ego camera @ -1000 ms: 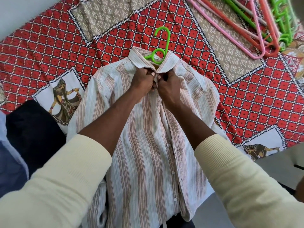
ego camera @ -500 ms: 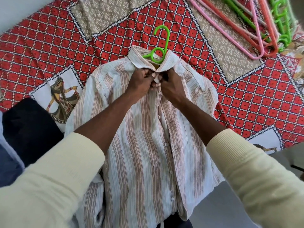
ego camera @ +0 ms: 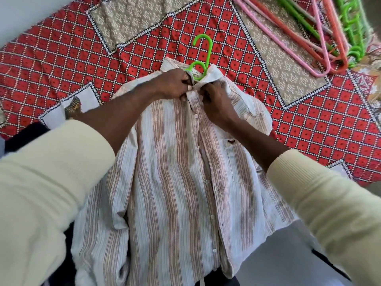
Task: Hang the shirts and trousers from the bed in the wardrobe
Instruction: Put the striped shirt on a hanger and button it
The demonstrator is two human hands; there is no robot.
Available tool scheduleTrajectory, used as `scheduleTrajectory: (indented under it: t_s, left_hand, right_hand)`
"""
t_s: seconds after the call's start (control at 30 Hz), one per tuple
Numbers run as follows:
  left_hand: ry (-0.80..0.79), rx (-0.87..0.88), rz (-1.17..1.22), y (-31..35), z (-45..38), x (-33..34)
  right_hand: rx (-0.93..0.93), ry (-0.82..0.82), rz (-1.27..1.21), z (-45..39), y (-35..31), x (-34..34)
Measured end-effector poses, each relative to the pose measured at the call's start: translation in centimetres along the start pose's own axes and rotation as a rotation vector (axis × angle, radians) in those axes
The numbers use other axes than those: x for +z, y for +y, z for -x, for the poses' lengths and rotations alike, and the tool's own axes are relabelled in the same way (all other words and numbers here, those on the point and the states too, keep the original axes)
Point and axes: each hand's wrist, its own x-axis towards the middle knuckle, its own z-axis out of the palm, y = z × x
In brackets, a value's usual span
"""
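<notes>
A person's left hand [ego camera: 175,84] and right hand [ego camera: 216,102] meet at the neck of a striped shirt [ego camera: 177,172], each with fingers curled and pinching one edge of the placket just below the collar [ego camera: 212,74], apparently working the top button, which the fingers hide. The shirt lies front-up on the bed, already threaded onto a green hanger [ego camera: 203,53] whose hook pokes out above the collar onto the red patterned bedspread [ego camera: 82,58]; its lower buttons look done up and its hem hangs over the bed's edge toward the wearer. A pile of spare hangers [ego camera: 321,32], pink, orange and green, rests well apart at the upper right, and a dark garment [ego camera: 24,137] shows at the left beside a cream sleeve [ego camera: 51,172]. The risks from here: tugging the two edges unevenly could drag the collar off the hanger's shoulders, so the shirt slides askew once lifted; a half-seated button could pop free under the garment's weight; and the overhanging hem could pull the whole shirt toward the floor if both hands let go at once
</notes>
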Motion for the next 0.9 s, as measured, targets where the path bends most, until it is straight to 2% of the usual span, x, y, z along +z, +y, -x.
scheduleTrajectory:
  t_s: [0.03, 0.1, 0.17, 0.23, 0.33, 0.4, 0.47, 0.53, 0.6, 0.67, 0.73, 0.83, 0.9]
  left_hand:
    - [0.122, 0.010, -0.010, -0.3, -0.1, 0.7]
    - [0.466, 0.026, -0.028, -0.8, 0.0, 2.5]
    - [0.785, -0.002, 0.074, -1.2, 1.1, 4.5]
    - [0.931, -0.070, 0.229, -1.2, 2.9, 7.1]
    - [0.833, -0.064, 0.213, -1.7, 6.3, 12.3]
    - [0.740, 0.015, -0.041, -3.4, 8.0, 15.2]
    - [0.729, 0.043, -0.308, -5.6, 8.6, 16.9]
    - [0.709, 0.042, -0.379, -6.5, 8.8, 17.2]
    - [0.653, 0.044, -0.333, -6.6, 9.0, 16.9]
    - [0.589, 0.021, -0.176, -6.5, 9.4, 16.0]
    - [0.521, -0.027, -0.049, -6.7, 10.0, 14.9]
    - [0.413, -0.096, -0.010, -6.7, 10.6, 13.9]
    - [0.456, -0.032, 0.104, -6.2, 10.7, 13.6]
  right_hand:
    - [0.021, 0.084, -0.014, 0.2, 0.2, 0.4]
    - [0.083, 0.251, -0.066, 0.9, 0.1, 1.1]
    - [0.164, 0.355, -0.117, 2.3, -0.2, 1.7]
    - [0.196, 0.395, -0.136, 4.4, -0.3, 2.3]
    - [0.200, 0.359, -0.076, 7.9, 0.6, 3.9]
    - [0.181, 0.249, 0.069, 10.0, 1.6, 5.4]
    - [0.131, 0.186, 0.200, 11.6, 2.3, 6.4]
    - [0.107, 0.216, 0.218, 12.5, 1.9, 6.2]
    - [0.086, 0.234, 0.255, 12.7, 1.4, 5.9]
    - [0.121, 0.224, 0.288, 12.8, 1.0, 5.8]
    - [0.164, 0.238, 0.258, 13.0, 0.7, 5.6]
    - [0.243, 0.260, 0.166, 12.9, 0.2, 5.0]
    - [0.243, 0.307, 0.166, 12.3, -0.2, 5.1]
